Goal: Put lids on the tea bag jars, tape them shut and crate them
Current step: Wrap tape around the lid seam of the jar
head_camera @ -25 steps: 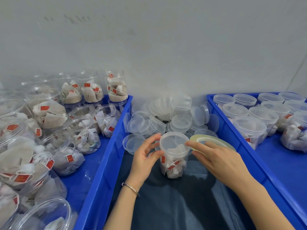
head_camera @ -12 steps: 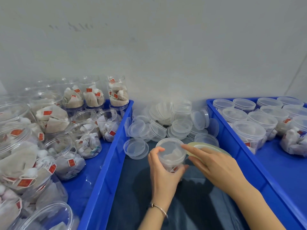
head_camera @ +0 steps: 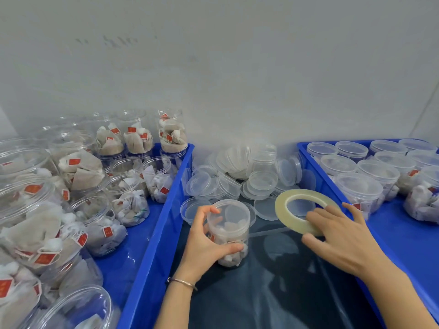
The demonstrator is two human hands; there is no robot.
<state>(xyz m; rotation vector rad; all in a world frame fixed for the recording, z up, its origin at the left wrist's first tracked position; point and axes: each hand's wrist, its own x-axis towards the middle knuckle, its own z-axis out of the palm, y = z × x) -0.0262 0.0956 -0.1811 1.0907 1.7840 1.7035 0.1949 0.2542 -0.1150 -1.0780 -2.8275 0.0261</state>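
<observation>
Two hands work over a dark mat (head_camera: 273,293). The left hand (head_camera: 204,243) grips a lidded jar (head_camera: 229,233) of tea bags, fingers and thumb curled round its wall; the jar stands upright on the mat. The right hand (head_camera: 342,236) holds a tape roll (head_camera: 301,211), tilted, its fingertips pinching the roll's near rim, the other fingers spread. Just beyond both sets of fingers lies a heap of loose lids (head_camera: 240,176). Left of the left hand, a blue crate (head_camera: 152,233) holds open jars; right of the right hand, a second crate (head_camera: 403,233) holds lidded ones.
</observation>
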